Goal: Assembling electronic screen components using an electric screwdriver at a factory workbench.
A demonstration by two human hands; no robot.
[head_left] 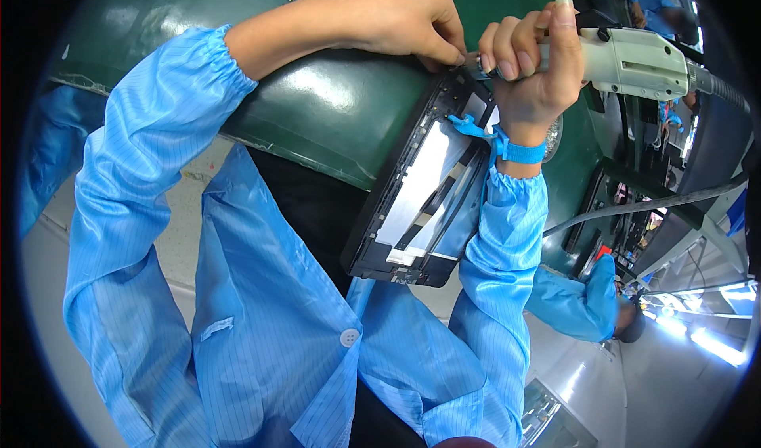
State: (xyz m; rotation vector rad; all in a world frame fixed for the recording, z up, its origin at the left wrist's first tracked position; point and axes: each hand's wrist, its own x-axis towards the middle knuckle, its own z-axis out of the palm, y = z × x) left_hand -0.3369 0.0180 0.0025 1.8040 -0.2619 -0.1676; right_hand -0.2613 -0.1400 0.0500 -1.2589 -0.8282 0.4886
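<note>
Head view, device: flat black rectangular device with silver inner panels (432, 202) slanted across the dark green bench's (317, 123) edge, seemingly for reach.
Left hand (420, 32): fingertips drawn together at the device's upper end, perhaps steadying it (whether they gripped anything, I could not tell).
Right hand (535, 63): fingers curled closely around the cream plastic tool (634, 61), right of the device, apparently to guide its nose.
</note>
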